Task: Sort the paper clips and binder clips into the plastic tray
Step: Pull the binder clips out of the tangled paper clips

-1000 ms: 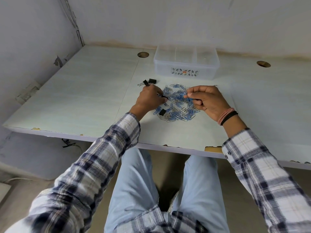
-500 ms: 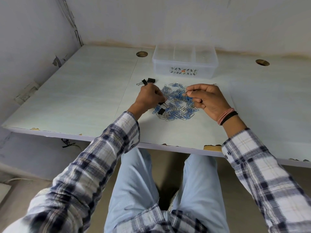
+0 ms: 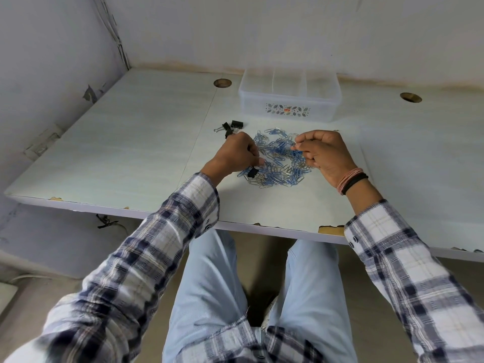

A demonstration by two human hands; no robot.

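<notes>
My right hand (image 3: 324, 153) pinches, I think, a paper clip off the pile (image 3: 277, 158); my left hand (image 3: 235, 155) stays curled, contents hidden. The tray (image 3: 289, 100) lies at twelve o'clock, nearer my right.

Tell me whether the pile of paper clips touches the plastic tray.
Apart. The head view shows a strip of bare table between the pile of paper clips and the plastic tray behind it.
</notes>
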